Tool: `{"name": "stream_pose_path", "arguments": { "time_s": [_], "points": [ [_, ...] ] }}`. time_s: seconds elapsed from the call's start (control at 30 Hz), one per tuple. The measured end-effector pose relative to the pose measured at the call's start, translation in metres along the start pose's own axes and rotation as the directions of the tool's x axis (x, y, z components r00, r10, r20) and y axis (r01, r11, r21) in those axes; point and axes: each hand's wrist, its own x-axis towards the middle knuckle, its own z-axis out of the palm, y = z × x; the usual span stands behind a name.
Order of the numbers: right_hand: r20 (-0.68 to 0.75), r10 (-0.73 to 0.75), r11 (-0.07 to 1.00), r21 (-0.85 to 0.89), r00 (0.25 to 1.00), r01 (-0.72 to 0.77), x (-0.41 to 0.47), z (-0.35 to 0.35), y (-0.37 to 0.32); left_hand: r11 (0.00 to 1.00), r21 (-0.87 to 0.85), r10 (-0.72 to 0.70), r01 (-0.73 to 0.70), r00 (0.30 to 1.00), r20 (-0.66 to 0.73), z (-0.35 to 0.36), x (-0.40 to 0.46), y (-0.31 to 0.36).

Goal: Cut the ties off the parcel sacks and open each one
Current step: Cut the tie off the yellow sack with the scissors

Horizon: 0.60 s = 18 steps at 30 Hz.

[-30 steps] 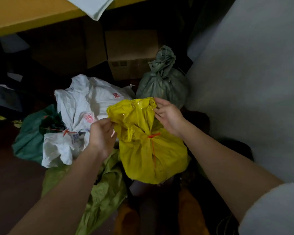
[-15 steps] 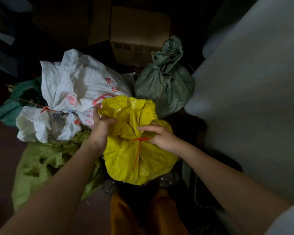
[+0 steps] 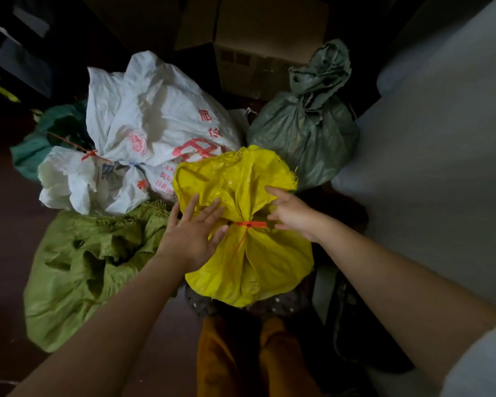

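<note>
Yellow sack sits centre-bottom of frame, propped just above the person's knees, neck cinched by an orange zip tie w/ its tail trailing down the front. Left hand lies flat on the sack's left side, fingers spread & straight, holding nothing, pressing only. Right hand is on the right of the neck, fingers loosely out, tips close to the tie; can't tell if it pinches anything. My guess: both hands flatten & steady the bunched top so the tie stands clear for cutting. No cutter in sight.

Count of sacks: 6 by my eye.
- yellow, 1, tie on.
- white sack w/ red print, upper left, 1, red tie at its neck, left side.
- grey-green sack, upper right, 1, top twisted; tie not visible.
- light green sack, lower left, 1, slumped, looks slack, maybe opened.
- teal sack, far left, 1, mostly hidden.
- pale grey sack, right edge, 1, bulky.

Ties seen: 2. Cardboard box top centre, 1.
</note>
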Motion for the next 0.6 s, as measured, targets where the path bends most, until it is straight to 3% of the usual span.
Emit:
{"name": "stream_pose_path", "arguments": {
  "time_s": [0.27, 0.43, 0.6],
  "points": [
    [-0.123, -0.188, 0.974, -0.151, 0.974, 0.169, -0.041, -0.008, -0.021, 0.989, -0.14, 0.025, -0.035, 0.997, -0.074, -0.055, -0.02, 0.003],
    [-0.223, -0.301, 0.935, -0.26, 0.927, 0.241, -0.071, -0.003, -0.059, 0.978, -0.209, -0.035, -0.01, 0.977, -0.209, -0.116, -0.051, 0.002],
    [-0.263, -0.447, 0.871, -0.345, 0.855, 0.349, -0.108, 0.007, -0.126, 0.965, -0.257, -0.144, 0.043, 0.912, -0.385, -0.183, -0.085, -0.003]
  ]
}}
